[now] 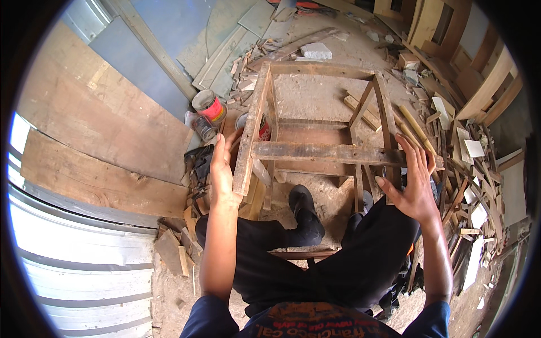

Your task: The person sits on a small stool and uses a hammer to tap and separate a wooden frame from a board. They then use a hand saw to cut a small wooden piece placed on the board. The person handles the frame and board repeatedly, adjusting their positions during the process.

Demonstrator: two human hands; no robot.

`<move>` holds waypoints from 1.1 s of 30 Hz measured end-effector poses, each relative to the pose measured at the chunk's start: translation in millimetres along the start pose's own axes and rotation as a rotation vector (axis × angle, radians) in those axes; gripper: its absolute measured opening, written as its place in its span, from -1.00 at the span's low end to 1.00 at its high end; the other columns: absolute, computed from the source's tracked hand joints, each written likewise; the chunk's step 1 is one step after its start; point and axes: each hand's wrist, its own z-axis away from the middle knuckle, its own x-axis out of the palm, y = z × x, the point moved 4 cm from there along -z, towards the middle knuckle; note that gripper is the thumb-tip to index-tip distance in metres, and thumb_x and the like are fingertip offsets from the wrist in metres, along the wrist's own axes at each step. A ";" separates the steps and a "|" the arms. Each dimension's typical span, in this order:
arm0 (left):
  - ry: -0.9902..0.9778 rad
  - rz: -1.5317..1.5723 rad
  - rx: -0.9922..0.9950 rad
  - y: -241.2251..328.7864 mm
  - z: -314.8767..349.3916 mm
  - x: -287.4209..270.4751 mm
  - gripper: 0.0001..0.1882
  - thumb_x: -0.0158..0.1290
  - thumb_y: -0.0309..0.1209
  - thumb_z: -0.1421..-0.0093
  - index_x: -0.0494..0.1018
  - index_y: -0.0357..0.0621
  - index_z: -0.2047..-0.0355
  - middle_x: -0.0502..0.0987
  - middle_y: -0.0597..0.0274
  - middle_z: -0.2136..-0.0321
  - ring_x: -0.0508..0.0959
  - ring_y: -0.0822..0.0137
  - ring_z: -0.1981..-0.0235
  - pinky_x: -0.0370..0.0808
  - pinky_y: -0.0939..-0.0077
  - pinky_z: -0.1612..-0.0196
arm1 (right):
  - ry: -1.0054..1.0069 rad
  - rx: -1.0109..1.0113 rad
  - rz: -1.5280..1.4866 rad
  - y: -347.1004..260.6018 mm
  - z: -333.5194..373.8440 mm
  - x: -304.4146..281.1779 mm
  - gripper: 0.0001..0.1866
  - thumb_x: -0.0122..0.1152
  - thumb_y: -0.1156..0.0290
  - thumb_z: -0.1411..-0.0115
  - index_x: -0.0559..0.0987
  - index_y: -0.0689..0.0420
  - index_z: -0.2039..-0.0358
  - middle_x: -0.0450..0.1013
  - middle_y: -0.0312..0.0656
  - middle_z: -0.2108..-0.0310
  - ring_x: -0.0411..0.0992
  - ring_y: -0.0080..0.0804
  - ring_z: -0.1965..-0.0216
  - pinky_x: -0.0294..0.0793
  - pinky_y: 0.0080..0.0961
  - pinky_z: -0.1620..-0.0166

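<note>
An old wooden frame (338,151) with legs and crossbars, like that of a stool or small table, stands in front of my knees. My left hand (222,169) lies along its left side rail, fingers stretched out and not wrapped around the wood. At the right end of the near crossbar is my right hand (416,188), its fingers extended and thumb spread apart. Whether its palm presses on the wood is hard to tell. Through the frame shows a brown board (313,135) low down between the legs.
Paint cans (208,107) with red labels stand left of the frame. Wood offcuts (473,186) pile up on the right. Bamboo-like sticks (416,132) lie near my right hand. A pale block (315,52) rests beyond the frame. Plywood sheets (107,101) lean on the left.
</note>
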 end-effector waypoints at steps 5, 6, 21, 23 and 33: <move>0.011 -0.187 0.230 16.5 5.2 13.6 -0.33 -0.26 0.00 -0.44 0.25 -0.36 -0.28 0.37 -0.05 -0.23 0.33 0.14 -0.27 0.19 0.28 -0.34 | -0.030 -0.012 -0.061 2.3 -0.9 -1.0 0.03 0.36 -0.19 -0.03 0.19 0.20 -0.33 0.29 0.05 -0.20 0.18 -0.01 -0.31 -0.28 0.06 -0.38; -0.064 -0.319 0.288 22.2 5.9 18.3 -0.36 -0.21 -0.05 -0.42 0.26 -0.35 -0.27 0.37 -0.03 -0.23 0.32 0.15 -0.29 0.16 0.27 -0.35 | -0.041 -0.009 -0.087 4.6 -0.6 -1.6 0.04 0.34 -0.22 -0.03 0.19 0.20 -0.33 0.29 0.06 -0.20 0.17 0.00 -0.31 -0.30 0.08 -0.39; -0.565 -1.351 0.485 38.3 8.8 64.6 -0.65 0.22 -0.32 -0.17 0.58 -0.13 0.04 0.62 0.10 0.13 0.55 0.14 -0.01 0.03 0.08 -0.43 | -0.059 0.035 -0.039 7.2 0.6 -4.7 0.11 0.51 0.17 0.17 0.11 0.12 -0.36 0.25 0.03 -0.21 0.12 -0.06 -0.35 -0.30 0.13 -0.40; -0.562 -1.349 0.446 37.1 7.2 65.9 -0.66 0.21 -0.34 -0.17 0.58 -0.12 0.05 0.63 0.10 0.14 0.55 0.15 0.00 0.02 0.09 -0.43 | -0.083 0.041 -0.065 8.9 0.9 -6.3 0.10 0.46 0.30 0.21 0.12 0.14 -0.37 0.23 0.02 -0.24 0.11 -0.07 -0.36 -0.32 0.05 -0.41; -0.573 -1.336 0.455 35.4 8.3 64.1 -0.66 0.20 -0.34 -0.16 0.58 -0.17 0.06 0.61 0.11 0.13 0.54 0.16 -0.01 -0.03 0.08 -0.45 | -0.060 0.031 -0.213 19.4 6.0 -3.1 0.10 0.33 0.48 0.28 0.08 0.12 -0.37 0.20 -0.04 -0.29 0.05 -0.11 -0.41 -0.39 0.03 -0.42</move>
